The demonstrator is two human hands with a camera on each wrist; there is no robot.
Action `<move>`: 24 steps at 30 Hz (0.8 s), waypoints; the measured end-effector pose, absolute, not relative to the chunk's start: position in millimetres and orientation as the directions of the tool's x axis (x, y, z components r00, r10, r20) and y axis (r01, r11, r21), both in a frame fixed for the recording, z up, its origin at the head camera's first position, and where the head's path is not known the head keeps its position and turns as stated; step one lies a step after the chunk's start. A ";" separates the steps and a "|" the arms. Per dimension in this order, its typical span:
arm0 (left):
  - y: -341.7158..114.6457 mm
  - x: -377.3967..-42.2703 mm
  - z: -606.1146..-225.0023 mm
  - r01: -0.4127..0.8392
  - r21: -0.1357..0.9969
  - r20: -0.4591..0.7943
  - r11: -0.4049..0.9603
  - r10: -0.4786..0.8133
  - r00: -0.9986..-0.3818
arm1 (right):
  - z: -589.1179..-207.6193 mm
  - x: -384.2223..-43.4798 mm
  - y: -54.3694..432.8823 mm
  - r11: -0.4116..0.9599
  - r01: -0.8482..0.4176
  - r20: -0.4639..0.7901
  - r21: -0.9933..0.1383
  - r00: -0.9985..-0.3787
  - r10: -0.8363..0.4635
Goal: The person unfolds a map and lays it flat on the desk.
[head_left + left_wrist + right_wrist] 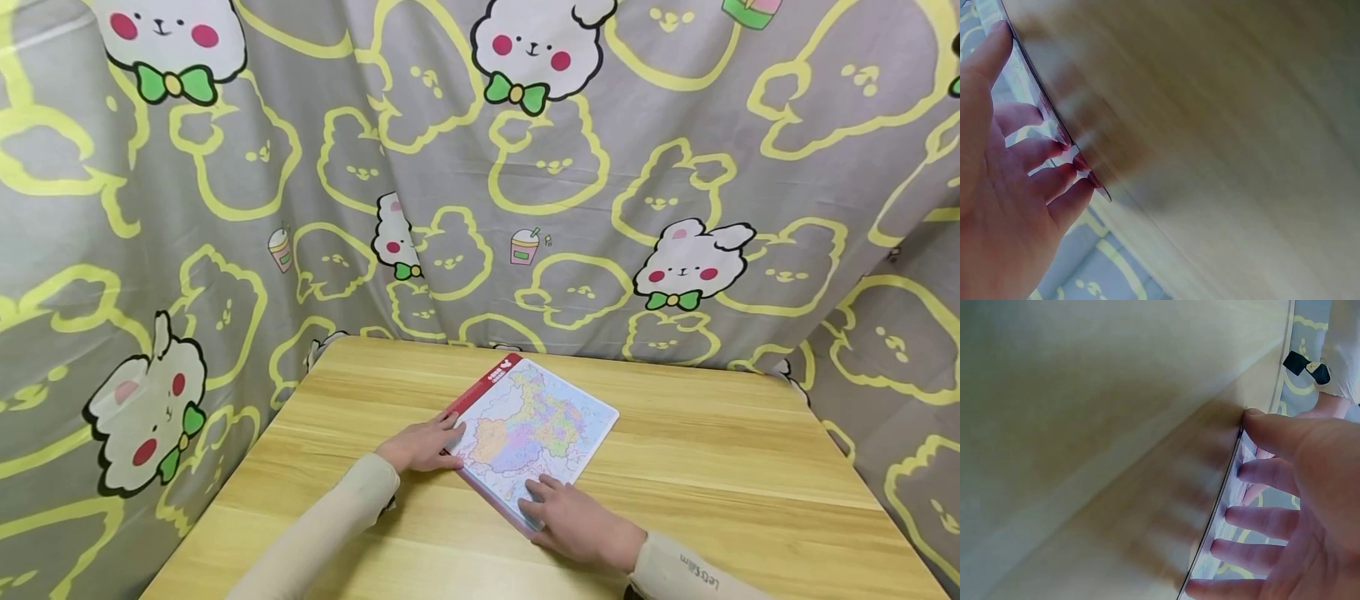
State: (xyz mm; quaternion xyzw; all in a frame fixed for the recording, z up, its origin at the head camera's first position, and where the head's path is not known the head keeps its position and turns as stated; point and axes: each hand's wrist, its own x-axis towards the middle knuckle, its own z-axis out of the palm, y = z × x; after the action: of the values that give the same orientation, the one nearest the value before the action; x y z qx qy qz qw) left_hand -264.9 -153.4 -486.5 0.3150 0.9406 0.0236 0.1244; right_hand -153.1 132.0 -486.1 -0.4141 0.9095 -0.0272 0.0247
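Observation:
A thin rectangular map sheet (525, 425) in pastel colours lies slantwise on the wooden table (712, 467), its red heading strip along the upper-left side. My left hand (426, 443) rests at the map's left corner, fingertips on the sheet and the thumb by its near edge. At the near corner, my right hand (576, 518) lays spread fingers over the surface. In the left wrist view, fairly straight fingers of the left hand (1022, 169) touch the map's edge. The right wrist view has the right hand (1297, 506) with straight fingers against the map's thin edge (1216, 531).
A grey curtain (450, 167) with yellow outlines and white cartoon rabbits hangs behind the table and along both sides. Its lower part meets the table's far edge. Bare wood surrounds the map on the left and right.

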 end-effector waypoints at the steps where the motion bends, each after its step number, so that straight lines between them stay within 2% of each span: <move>1: -152.9 -264.7 -486.2 0.588 0.120 -0.220 0.800 0.599 -0.770 | -486.1 -153.6 132.4 0.656 -0.751 -0.020 -0.072 -0.656 -0.754; 9: -150.8 -261.7 -487.7 0.611 0.086 -0.208 0.787 0.614 -0.761 | -486.4 -158.0 137.2 0.665 -0.740 -0.026 -0.104 -0.666 -0.745; 24: -146.8 -250.5 -484.6 0.627 0.091 -0.188 0.774 0.631 -0.752 | -483.6 -161.2 146.1 0.682 -0.724 -0.021 -0.103 -0.684 -0.729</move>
State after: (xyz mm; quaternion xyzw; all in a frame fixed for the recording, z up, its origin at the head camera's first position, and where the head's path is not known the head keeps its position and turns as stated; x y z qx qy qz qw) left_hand -250.5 -146.8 -484.6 0.3360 0.9360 0.0109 0.1043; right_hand -161.2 146.1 -483.6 -0.3962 0.9166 -0.0434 0.0301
